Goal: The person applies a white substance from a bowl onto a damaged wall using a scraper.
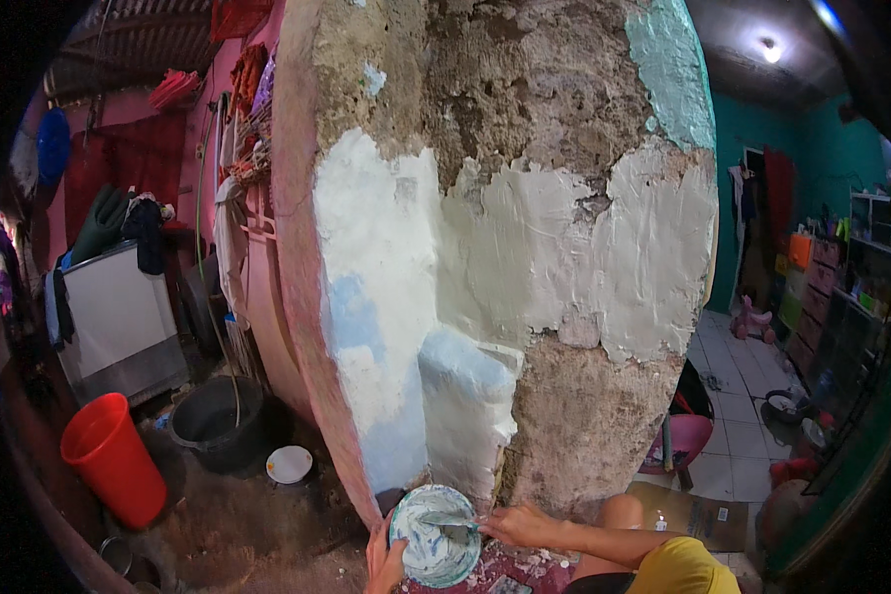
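Note:
At the bottom centre, a round plastic tub holds white paste. My left hand is closed on the tub's left side. My right hand grips a putty knife, whose blade rests in the paste. Just in front of me stands a wall corner with a white-coated strip, a stepped ledge and rough grey patches of fresh plaster. Bare, crumbly masonry shows below and above the patches.
At left are a red bucket, a black basin, a white round lid and a white appliance draped with cloths. At right, a pink basin, flattened cardboard and drawer shelves stand along a tiled floor.

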`<state>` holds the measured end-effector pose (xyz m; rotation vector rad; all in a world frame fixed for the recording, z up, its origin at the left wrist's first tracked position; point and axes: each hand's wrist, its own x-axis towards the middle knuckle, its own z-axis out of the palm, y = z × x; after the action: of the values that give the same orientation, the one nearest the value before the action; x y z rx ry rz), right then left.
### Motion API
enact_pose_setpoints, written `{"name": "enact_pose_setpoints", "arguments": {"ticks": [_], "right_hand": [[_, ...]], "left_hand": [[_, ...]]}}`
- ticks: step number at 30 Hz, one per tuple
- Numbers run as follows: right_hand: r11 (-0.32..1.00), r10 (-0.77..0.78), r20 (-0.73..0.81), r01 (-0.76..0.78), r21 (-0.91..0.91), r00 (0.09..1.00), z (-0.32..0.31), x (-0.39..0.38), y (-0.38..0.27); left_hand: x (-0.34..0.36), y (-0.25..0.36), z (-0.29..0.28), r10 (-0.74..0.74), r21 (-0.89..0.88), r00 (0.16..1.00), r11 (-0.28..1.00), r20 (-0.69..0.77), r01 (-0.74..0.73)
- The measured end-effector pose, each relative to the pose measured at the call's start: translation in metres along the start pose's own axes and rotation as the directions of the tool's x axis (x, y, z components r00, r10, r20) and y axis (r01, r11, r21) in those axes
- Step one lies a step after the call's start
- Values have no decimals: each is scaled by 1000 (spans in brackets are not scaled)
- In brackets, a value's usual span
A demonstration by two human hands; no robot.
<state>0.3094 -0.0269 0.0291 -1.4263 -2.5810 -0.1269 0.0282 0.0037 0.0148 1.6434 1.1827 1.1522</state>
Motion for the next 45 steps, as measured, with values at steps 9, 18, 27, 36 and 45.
{"name": "enact_pose_setpoints", "arguments": {"ticks": [9,18,27,36,45], "right_hand": [[896,-30,119,-26,443,992,-3,-5,-4],[358,301,339,-435,826,892,3,-8,-40],[754,241,97,-249,607,966,-42,2,16],[810,206,190,-276,517,960,-43,-1,23],[331,408,185,-333,883,894,51,-43,-38]], "left_hand": [[-12,-14,-8,139,101,967,988,-215,-120],[-10,-56,9,-168,-510,957,860,-235,26],[-19,-33,-3,-119,-419,975,907,-190,29],[-8,-30,-3,-119,-363,980,930,-157,55],[-16,-12,29,258,87,895,966,-364,-243]]}}
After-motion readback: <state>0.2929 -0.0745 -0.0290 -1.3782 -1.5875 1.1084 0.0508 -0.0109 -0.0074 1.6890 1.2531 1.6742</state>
